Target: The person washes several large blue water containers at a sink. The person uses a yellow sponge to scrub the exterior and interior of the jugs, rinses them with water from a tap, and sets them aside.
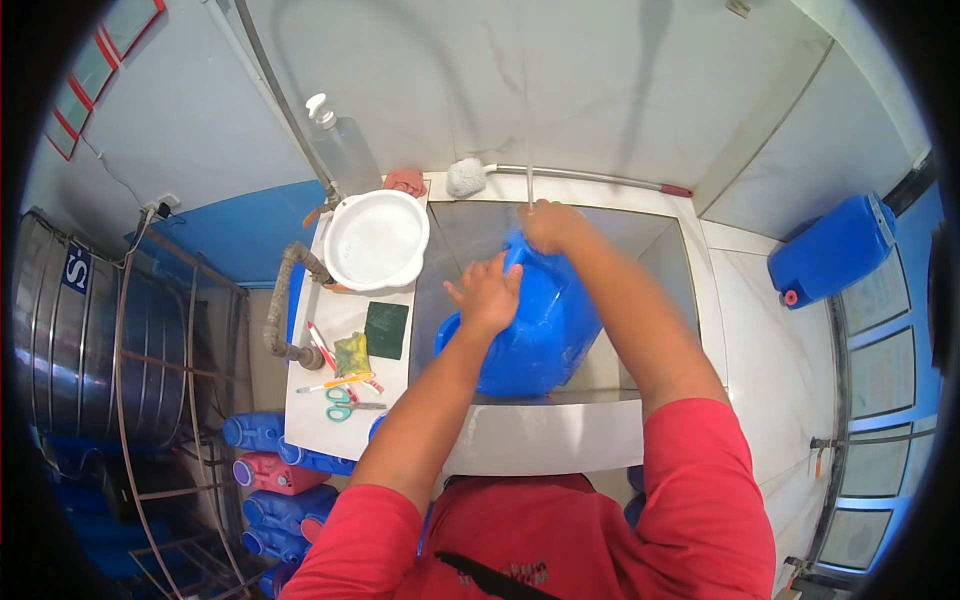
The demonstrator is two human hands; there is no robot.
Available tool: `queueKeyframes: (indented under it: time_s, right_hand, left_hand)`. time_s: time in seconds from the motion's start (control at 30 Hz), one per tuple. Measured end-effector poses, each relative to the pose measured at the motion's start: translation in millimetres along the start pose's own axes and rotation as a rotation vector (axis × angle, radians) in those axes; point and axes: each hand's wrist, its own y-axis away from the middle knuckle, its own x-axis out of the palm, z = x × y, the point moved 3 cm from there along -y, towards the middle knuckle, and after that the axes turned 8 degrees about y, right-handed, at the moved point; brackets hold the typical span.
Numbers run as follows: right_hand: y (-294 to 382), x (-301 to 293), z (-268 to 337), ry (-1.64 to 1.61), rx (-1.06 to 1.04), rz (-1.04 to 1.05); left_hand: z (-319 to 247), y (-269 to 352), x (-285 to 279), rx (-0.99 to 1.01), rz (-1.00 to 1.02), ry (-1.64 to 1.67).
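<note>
A blue plastic water container [544, 330] lies in the tiled sink basin [660, 247], with water splashing at its upper end. My left hand [487, 296] holds it near the handle at its upper left, thumb against the plastic and the little finger sticking out. My right hand [553, 225] is curled at its upper end, right by a thin stream of water [530, 184]. The fingertips of that hand are hidden, so whether they grip anything is unclear. Beside the container's left side, a round blue rim [448, 330] shows, partly covered by my left forearm.
Left on the counter stand a white plastic basin [375, 240], a pump bottle [345, 154], a green scouring pad [387, 331], a sponge [351, 354] and scissors [352, 406]. A long-handled brush [466, 178] lies behind the sink. Another blue container [832, 251] sits right. A pipe [281, 300] rises at left.
</note>
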Motion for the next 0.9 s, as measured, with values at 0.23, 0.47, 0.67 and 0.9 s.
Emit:
queueKeyframes:
  time_s: [0.23,0.47,0.67,0.9]
  right_hand:
    - [33,-22,4,0.023,0.148,0.125]
    - [32,-12,-19,-0.100,0.053,0.023]
    - [30,-12,10,-0.064,-0.151,-0.129]
    - [101,15,-21,-0.169,0.042,-0.251]
  left_hand:
    - [9,12,-19,-0.037,0.032,-0.057]
    - [-4,2,-17,-0.123,0.088,-0.017]
    - [-4,-21,3,0.215,-0.049,0.151]
    - [-60,-48,0,0.337,-0.222,0.115]
